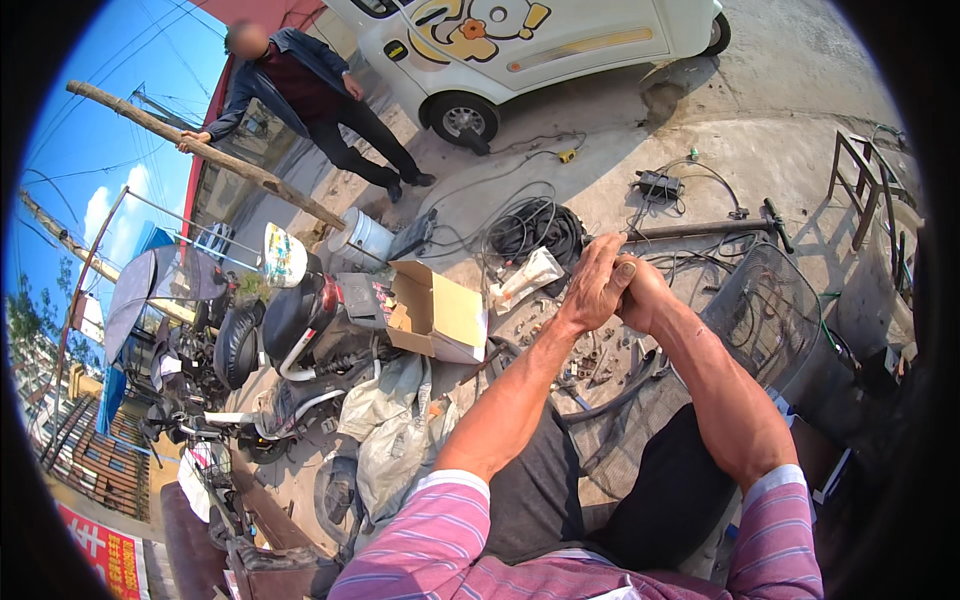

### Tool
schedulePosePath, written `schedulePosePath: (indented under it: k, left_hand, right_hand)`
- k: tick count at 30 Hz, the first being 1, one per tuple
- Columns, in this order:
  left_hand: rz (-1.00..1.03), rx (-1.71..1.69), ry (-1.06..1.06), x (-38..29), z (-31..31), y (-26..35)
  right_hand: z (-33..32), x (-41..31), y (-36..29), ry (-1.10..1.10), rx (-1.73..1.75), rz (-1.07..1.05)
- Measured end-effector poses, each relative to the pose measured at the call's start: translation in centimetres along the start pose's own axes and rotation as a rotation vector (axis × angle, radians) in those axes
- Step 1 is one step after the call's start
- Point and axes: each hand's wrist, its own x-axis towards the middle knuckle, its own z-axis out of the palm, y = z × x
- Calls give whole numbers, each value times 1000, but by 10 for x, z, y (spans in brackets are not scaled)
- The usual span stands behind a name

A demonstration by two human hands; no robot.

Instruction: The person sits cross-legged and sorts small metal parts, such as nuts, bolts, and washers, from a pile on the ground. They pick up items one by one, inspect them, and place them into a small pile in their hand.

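Note:
My left hand (596, 283) lies against my right hand (643, 291) in front of me, palms together or nearly so. The left fingers point up and forward; the right fingers are mostly hidden. Whether anything is between the palms cannot be told. Just left of them a crumpled white tube or pouch (527, 279) lies by a coil of black cable or tubing (536, 229). Beyond the hands a long metal tool with a T-shaped end (701, 227) lies on the concrete. Scattered small metal parts (589, 358) lie on the ground below my hands.
An open cardboard box (459, 311) and pale sacks (394, 427) are at left, near an electric scooter (296, 322). A wire mesh basket (765, 315) is at right. A person (300, 90) holds a wooden pole (225, 161) near a white vehicle (562, 60). Cables cross the ground.

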Motion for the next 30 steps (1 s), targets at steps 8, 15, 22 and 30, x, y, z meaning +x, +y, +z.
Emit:
schedulePosePath:
  k: [8, 15, 22, 30]
  left_hand:
    - [-368, -697, -17, 0, -28, 17]
    - [-267, -138, 104, 1, -33, -14]
    - [-587, -218, -242, -22, -41, -25]
    - [-592, -20, -626, -34, -39, 2]
  right_hand:
    - [34, -27, -17, 43, 119, 35]
    - [25, -24, -16, -43, 131, 22]
    - [21, -17, 7, -146, 21, 32]
    - [33, -41, 10, -205, -99, 1]
